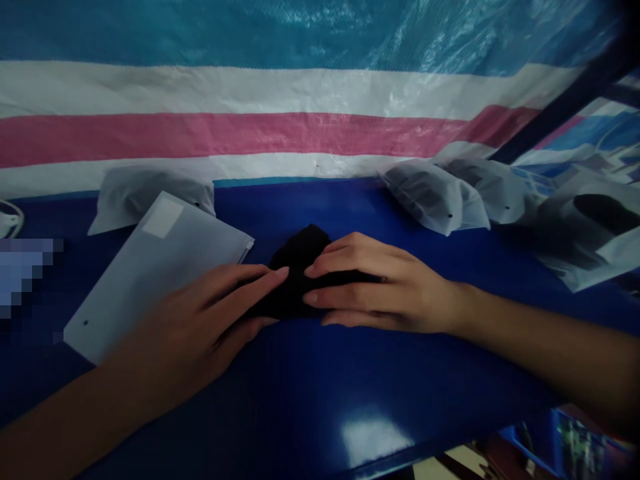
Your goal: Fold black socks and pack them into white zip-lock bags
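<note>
A small dark bundle, black and soft-looking like folded cloth, lies on the blue tabletop between my hands. My left hand grips its left side, with the fingers on top and the thumb along the near edge. Over its right side curl the fingers of my right hand, pressing and holding it. Much of the bundle is hidden under both hands, so its exact kind cannot be made out. Partly beneath my left forearm and hand is a flat frosted plastic bag with a whitish label and a small hole.
Behind the flat bag sits a filled frosted bag. Several more bags with dark contents, such as one bag, stand at the back right. A striped plastic sheet hangs behind the table. A blue crate is below the front edge.
</note>
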The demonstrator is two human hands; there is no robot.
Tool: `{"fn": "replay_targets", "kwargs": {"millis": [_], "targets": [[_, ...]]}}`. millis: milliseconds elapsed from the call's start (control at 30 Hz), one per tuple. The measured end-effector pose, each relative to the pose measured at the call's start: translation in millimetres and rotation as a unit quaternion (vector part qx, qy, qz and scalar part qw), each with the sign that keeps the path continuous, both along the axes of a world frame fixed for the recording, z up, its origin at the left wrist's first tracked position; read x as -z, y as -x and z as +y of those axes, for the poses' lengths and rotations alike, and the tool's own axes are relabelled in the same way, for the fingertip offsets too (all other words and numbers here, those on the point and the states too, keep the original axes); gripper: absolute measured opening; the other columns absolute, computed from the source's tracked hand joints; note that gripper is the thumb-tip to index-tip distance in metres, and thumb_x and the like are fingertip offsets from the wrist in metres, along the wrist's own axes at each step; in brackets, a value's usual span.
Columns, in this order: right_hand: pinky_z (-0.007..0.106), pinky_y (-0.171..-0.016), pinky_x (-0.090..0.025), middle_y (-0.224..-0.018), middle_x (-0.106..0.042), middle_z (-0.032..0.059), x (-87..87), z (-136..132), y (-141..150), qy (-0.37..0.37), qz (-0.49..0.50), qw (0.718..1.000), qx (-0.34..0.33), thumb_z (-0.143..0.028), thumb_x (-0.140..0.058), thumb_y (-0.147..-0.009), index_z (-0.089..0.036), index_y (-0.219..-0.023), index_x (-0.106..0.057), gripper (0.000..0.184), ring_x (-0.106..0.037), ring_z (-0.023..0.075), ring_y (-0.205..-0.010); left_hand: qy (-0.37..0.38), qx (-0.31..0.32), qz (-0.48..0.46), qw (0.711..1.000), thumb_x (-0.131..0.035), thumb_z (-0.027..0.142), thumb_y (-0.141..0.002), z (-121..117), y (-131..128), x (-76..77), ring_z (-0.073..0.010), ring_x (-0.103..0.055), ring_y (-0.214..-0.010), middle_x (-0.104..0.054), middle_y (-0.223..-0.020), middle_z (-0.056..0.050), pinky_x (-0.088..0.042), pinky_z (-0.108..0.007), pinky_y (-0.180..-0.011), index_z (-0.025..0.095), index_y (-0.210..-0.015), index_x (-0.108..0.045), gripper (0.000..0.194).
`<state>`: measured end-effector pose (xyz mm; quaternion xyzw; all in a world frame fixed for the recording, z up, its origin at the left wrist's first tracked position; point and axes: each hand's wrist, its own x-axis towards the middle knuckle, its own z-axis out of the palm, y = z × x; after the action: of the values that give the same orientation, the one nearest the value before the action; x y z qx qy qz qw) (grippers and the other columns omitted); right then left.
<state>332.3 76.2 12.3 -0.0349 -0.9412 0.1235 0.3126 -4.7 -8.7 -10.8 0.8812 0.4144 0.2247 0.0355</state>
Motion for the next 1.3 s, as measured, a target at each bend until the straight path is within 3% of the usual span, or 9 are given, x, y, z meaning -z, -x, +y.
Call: {"fn": "replay_targets", "kwargs": {"millis": [167,267,400,567,667,867,1133,1200,1300], "targets": [[0.044,-0.110,-0.066,-0.135,-0.082,0.0181,-3.4,-4.3,4.5,0.120,0.031,0.992,0.025,-0.025,-0.087,-0.105,-0.014,-0.135,-0.082,0.033,-0.080,0.0272,-0.126,0.021,-0.012,-0.029,0.999,-0.068,0.049,-0.114,1.4,-11.9,-3.7,-0.0315,-0.073,-0.140,-0.068,-0.159,-0.010,-0.064,-0.048,-0.121,0.032,-0.170,-0.051,0.060],[0.036,-0.105,-0.068,-0.130,-0.084,0.0152,-5.5,-8.5,8.2,0.214,0.051,0.974,0.051,-0.025,-0.090,-0.102,-0.016,-0.131,-0.085,0.031,-0.083,0.0237,-0.120,-0.029,0.030,-0.020,0.999,-0.074,0.037,-0.112,2.3,-19.1,-4.9,-0.0329,-0.060,-0.156,-0.058,-0.168,-0.017,-0.052,-0.051,-0.134,0.022,-0.171,-0.046,0.067],[0.031,-0.098,-0.070,-0.121,-0.086,0.0106,-4.8,-10.6,9.3,0.285,0.064,0.954,0.060,-0.026,-0.093,-0.100,-0.018,-0.129,-0.085,0.030,-0.085,0.0210,-0.112,-0.037,0.064,0.002,0.997,-0.068,0.016,-0.112,3.8,-16.2,-3.3,-0.0277,-0.059,-0.155,-0.057,-0.168,-0.013,-0.050,-0.046,-0.134,0.025,-0.173,-0.047,0.065],[0.044,-0.108,-0.068,-0.137,-0.080,0.0204,-0.6,-10.7,6.7,0.110,0.005,0.992,0.058,-0.045,-0.091,-0.102,-0.013,-0.146,-0.073,0.058,-0.080,0.0293,-0.126,0.007,0.041,0.016,0.999,-0.058,0.024,-0.117,2.6,-8.4,-1.9,-0.0282,-0.062,-0.150,-0.057,-0.167,-0.013,-0.057,-0.045,-0.126,0.029,-0.178,-0.040,0.063],[0.053,-0.114,-0.064,-0.139,-0.078,0.0250,0.7,-10.8,7.5,0.031,-0.038,0.996,0.074,-0.049,-0.083,-0.107,-0.007,-0.154,-0.065,0.066,-0.075,0.0338,-0.129,0.017,0.023,0.016,0.999,-0.059,0.031,-0.118,2.1,-11.4,-3.0,-0.0296,-0.065,-0.147,-0.059,-0.165,-0.014,-0.059,-0.044,-0.123,0.027,-0.177,-0.039,0.063],[0.044,-0.093,-0.064,-0.111,-0.080,0.0127,0.7,-10.4,12.0,0.132,0.000,0.988,0.075,-0.051,-0.087,-0.104,-0.015,-0.137,-0.073,0.051,-0.074,0.0263,-0.102,-0.058,0.046,0.006,0.997,-0.071,0.021,-0.111,5.6,-18.0,-1.6,-0.0341,-0.056,-0.155,-0.054,-0.168,-0.018,-0.051,-0.052,-0.132,0.024,-0.175,-0.044,0.069],[0.046,-0.106,-0.055,-0.109,-0.082,0.0087,-3.7,-13.9,16.9,0.187,-0.003,0.978,0.092,-0.041,-0.080,-0.111,-0.016,-0.123,-0.076,0.028,-0.075,0.0232,-0.103,-0.025,0.043,-0.002,0.999,-0.071,0.035,-0.114,10.8,-14.6,4.7,-0.0332,-0.063,-0.147,-0.059,-0.161,-0.017,-0.057,-0.052,-0.126,0.026,-0.178,-0.039,0.072],[0.047,-0.108,-0.056,-0.117,-0.079,0.0119,-1.2,-14.3,16.4,0.170,-0.005,0.979,0.111,-0.045,-0.080,-0.111,-0.015,-0.128,-0.075,0.035,-0.074,0.0251,-0.110,-0.011,0.032,0.004,0.999,-0.067,0.034,-0.115,9.4,-14.0,3.4,-0.0331,-0.064,-0.148,-0.059,-0.162,-0.015,-0.060,-0.052,-0.124,0.029,-0.180,-0.036,0.072],[0.053,-0.117,-0.057,-0.144,-0.071,0.0221,5.3,-12.7,12.7,0.094,-0.011,0.986,0.135,-0.061,-0.081,-0.106,-0.014,-0.152,-0.066,0.067,-0.068,0.0332,-0.136,0.007,0.019,0.012,1.000,-0.062,0.030,-0.117,6.7,-11.8,-1.8,-0.0313,-0.067,-0.145,-0.060,-0.163,-0.012,-0.063,-0.047,-0.121,0.034,-0.183,-0.031,0.072]]}}
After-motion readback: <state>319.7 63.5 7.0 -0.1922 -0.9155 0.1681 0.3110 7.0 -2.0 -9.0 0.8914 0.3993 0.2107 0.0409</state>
